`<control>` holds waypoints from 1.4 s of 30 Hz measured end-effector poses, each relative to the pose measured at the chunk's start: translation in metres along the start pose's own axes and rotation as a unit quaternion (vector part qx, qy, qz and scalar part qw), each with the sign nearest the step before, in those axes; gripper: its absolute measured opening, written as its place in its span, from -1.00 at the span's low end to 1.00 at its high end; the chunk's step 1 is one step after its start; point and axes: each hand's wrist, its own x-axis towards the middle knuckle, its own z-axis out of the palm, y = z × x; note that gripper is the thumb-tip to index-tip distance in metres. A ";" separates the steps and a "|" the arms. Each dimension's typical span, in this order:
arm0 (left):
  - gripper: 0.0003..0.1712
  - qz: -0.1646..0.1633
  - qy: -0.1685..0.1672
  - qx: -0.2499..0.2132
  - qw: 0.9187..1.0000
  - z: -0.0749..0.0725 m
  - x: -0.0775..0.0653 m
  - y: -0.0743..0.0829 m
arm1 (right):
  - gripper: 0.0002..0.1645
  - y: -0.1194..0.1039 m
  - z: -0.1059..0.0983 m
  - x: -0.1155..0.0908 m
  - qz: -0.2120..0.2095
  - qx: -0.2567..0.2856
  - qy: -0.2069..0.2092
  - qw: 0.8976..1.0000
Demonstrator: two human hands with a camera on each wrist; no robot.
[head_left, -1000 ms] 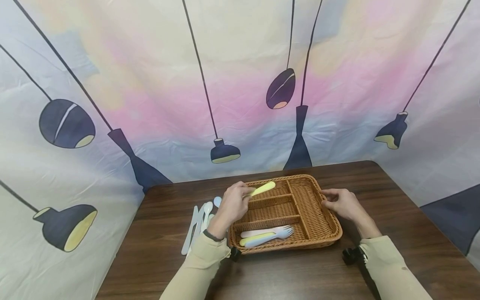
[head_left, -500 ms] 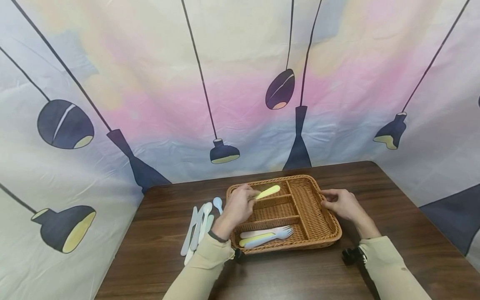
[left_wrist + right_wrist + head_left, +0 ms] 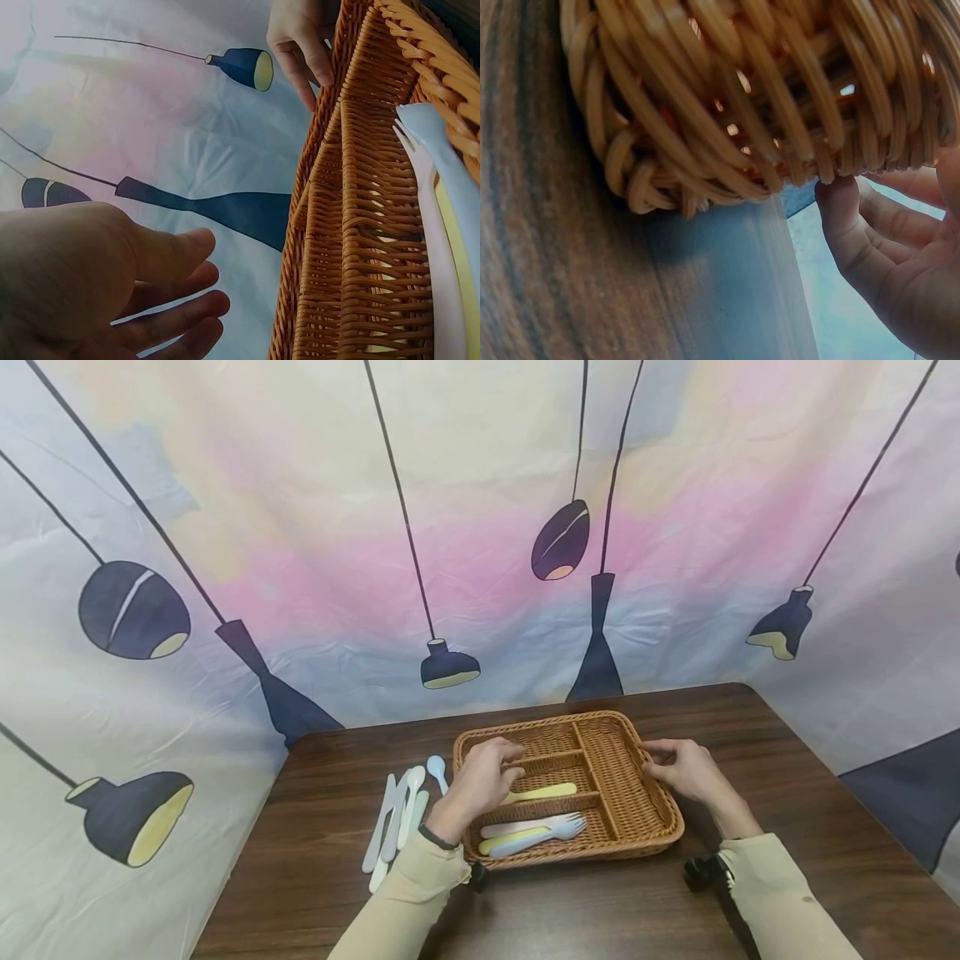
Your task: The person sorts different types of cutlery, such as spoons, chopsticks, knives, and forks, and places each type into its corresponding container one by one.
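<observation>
My left hand [image 3: 482,778] hovers over the left side of a brown wicker basket [image 3: 622,768], holding nothing; in the left wrist view its thumb and fingers are spread apart. Just below it, a yellow piece of cutlery [image 3: 553,791] lies in the middle small compartment, its left end hidden by the hand. The near compartment holds a pale blue fork [image 3: 564,828], a pinkish-white fork [image 3: 429,195] and a yellow piece partly beneath them. At the basket's right side, my right hand [image 3: 688,770] grips the rim, thumb tip against the weave in the right wrist view.
Left of the basket lies a loose group of cutlery: a blue spoon [image 3: 436,767], a white spoon [image 3: 413,781], a grey-blue knife-like piece [image 3: 378,827] and other pale pieces. The dark wooden table [image 3: 585,910] backs onto a printed cloth [image 3: 495,552].
My left hand has let go of the yellow cutlery, which has dropped from above the far compartments into the middle one. The right hand stays on the basket's rim.
</observation>
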 end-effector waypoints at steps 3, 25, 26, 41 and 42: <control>-0.65 -0.004 -0.002 -0.004 1.000 0.000 -0.001 -0.001 | -0.51 0.000 0.000 0.000 0.004 -0.002 0.000 1.000; -0.66 -0.005 0.006 -0.002 1.000 -0.001 -0.002 -0.003 | -0.51 -0.001 0.000 0.000 0.003 -0.003 0.000 1.000; -0.66 -0.004 0.006 -0.002 1.000 -0.001 -0.002 -0.003 | -0.51 -0.001 0.000 0.000 0.002 -0.002 -0.001 1.000; -0.60 -0.026 0.012 0.004 1.000 -0.010 -0.011 -0.013 | -0.51 -0.002 0.000 0.000 0.005 -0.003 -0.004 1.000; -0.60 -0.029 0.013 0.009 0.999 -0.011 -0.012 -0.013 | -0.51 -0.002 0.000 0.000 0.004 -0.003 -0.005 1.000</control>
